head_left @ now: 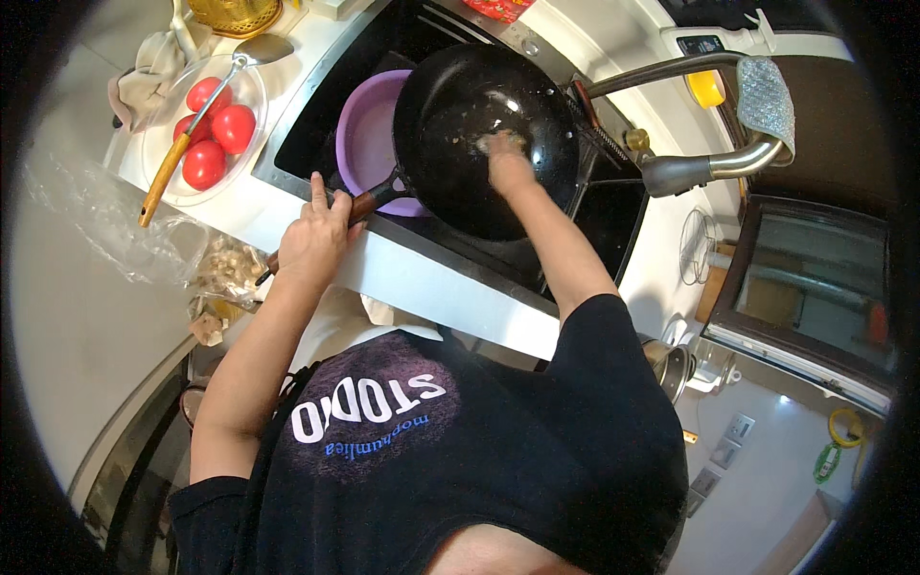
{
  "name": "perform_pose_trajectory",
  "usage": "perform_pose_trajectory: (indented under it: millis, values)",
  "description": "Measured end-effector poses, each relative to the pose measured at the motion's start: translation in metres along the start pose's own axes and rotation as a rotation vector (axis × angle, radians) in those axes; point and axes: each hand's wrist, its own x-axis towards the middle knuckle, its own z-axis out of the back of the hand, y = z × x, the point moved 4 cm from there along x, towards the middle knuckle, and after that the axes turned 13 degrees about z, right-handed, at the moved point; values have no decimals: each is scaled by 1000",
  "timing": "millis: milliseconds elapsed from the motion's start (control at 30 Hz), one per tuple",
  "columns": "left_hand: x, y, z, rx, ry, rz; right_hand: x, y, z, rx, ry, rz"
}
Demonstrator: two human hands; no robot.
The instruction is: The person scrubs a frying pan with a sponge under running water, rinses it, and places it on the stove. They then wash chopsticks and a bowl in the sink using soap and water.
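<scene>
A black wok (450,196) is tilted over the dark sink, overlapping a purple basin (356,129) on its left. My left hand (319,235) is closed around the wok's dark wooden handle (369,201), with the index finger stretched out. My right hand (510,165) reaches down into the wok, fingers bunched against its inner wall. A pale, blurred patch shows at the fingertips; whether it is a scrubber or foam cannot be made out. Wet shine and small specks lie on the wok's surface.
A faucet (704,172) points toward the wok from the right. On the left counter, a clear bowl (153,144) holds several tomatoes (233,128), a wood-handled ladle (180,149) across it. A clear plastic bag (125,225) and a yellow pot (235,14) are nearby.
</scene>
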Motion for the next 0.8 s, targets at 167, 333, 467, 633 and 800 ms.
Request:
perform_pose_trajectory:
  millis: [167, 333, 467, 633, 800]
  values:
    - [-1, -2, 4, 49, -9, -28, -35, -3, 4, -197, 94, -47]
    - [-1, -2, 1, 50, -41, -33, -52, 65, 53, 257, 444, 159]
    - [0, 0, -2, 43, -75, -50, -15, 106, 75, 703, -139, 381]
    - [0, 1, -1, 40, -42, -30, 53, 80, 33, 318, -307, 267]
    - [-2, 2, 1, 55, -107, -75, 64, 9, 25, 15, -1, -67]
